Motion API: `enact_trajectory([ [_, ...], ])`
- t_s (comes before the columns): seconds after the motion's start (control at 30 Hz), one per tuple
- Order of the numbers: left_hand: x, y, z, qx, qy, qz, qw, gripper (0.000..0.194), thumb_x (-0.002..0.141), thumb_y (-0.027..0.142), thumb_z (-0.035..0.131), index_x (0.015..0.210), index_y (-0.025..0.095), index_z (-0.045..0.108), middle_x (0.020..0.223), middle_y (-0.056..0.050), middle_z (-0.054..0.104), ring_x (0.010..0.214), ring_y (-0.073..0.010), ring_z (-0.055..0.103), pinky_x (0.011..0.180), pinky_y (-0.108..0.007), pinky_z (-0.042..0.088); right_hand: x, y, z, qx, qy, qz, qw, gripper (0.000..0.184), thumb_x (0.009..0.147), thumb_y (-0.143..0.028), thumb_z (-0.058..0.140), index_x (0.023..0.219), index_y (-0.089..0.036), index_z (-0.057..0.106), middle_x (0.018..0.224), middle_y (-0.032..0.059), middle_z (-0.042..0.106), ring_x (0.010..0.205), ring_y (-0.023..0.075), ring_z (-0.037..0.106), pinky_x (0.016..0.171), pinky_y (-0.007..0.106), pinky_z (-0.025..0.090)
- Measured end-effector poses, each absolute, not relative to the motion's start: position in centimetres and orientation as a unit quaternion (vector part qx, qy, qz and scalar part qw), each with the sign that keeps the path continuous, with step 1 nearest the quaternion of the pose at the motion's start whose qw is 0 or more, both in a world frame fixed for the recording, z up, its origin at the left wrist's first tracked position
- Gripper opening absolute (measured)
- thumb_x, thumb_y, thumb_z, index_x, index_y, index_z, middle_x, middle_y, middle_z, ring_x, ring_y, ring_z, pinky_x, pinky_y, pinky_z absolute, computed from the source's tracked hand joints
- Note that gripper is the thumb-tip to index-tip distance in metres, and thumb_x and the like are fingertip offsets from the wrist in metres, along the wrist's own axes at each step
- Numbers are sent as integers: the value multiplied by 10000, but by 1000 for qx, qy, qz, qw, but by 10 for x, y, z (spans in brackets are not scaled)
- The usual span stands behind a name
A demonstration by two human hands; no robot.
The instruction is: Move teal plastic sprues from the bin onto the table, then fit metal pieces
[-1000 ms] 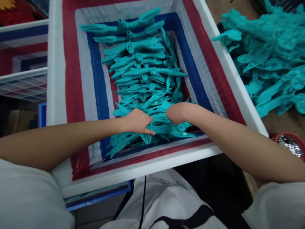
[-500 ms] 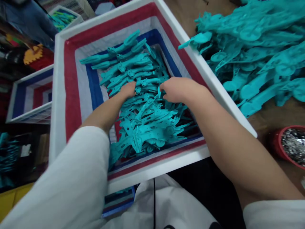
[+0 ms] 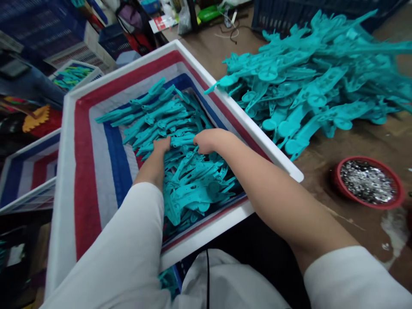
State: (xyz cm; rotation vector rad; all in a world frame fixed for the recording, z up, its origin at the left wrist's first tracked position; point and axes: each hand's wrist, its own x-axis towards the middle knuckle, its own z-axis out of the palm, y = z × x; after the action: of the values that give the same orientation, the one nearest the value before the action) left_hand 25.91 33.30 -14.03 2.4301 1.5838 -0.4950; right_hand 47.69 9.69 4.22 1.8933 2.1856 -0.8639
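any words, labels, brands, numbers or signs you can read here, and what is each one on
No text can be read.
Red and white flat card on the brown surface beyond the crate: any print is too small and blurred.
Pale rectangular patch on something dark at lower left: too blurred to tell if it is a label.
White plastic crate and teal plastic parts inside it: no lettering I can make out.

Both bare hands, the left hand [image 3: 162,145] and the right hand [image 3: 207,140], touch turquoise plastic parts [image 3: 189,184] in a white-rimmed crate [image 3: 62,171] lined with red, white and blue striped fabric. To the right, a heap of similar turquoise pieces [image 3: 309,81] lies on the brown desk [image 3: 322,180], partly over the crate's edge, near a round red bowl [image 3: 401,189] of shiny metal bits [image 3: 367,180].
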Motion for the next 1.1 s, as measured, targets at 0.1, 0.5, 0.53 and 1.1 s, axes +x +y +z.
enact_trajectory([
  [0.1,242,323,-116,820,540,-163,95,503,973,282,746,1450,128,703,1463,-341,783,1505,-539,688,1257,-706,495,482,97,43,626,725,-280,65,477,1006,-142,760,1464,-166,890,1415,170,848,1359,423,781,1188,554,658],
  [0.5,182,191,-3,556,411,382,614,559,1085,751,784,1269,250,616,1204,-131,845,1245,-368,840,1044,-537,732,456,88,41,578,711,-393,-77,783,1122,-560,818,1775,-177,618,1765,205,665,1623,411,676,1336,493,581],
  [0.53,185,181,-1,552,386,397,623,578,1089,778,771,1293,260,615,1267,-128,845,1298,-364,824,1064,-532,726,443,85,37,555,701,-433,-117,773,1126,-556,816,1772,-189,602,1752,190,681,1590,375,707,1291,447,617],
  [1.1,177,154,19,565,268,312,716,957,748,412,1019,1604,338,598,1461,-118,801,1372,-459,801,1076,-611,731,391,64,56,661,679,-217,-235,590,1319,-456,281,1796,-249,559,1478,63,852,1226,232,825,1081,294,631],
])
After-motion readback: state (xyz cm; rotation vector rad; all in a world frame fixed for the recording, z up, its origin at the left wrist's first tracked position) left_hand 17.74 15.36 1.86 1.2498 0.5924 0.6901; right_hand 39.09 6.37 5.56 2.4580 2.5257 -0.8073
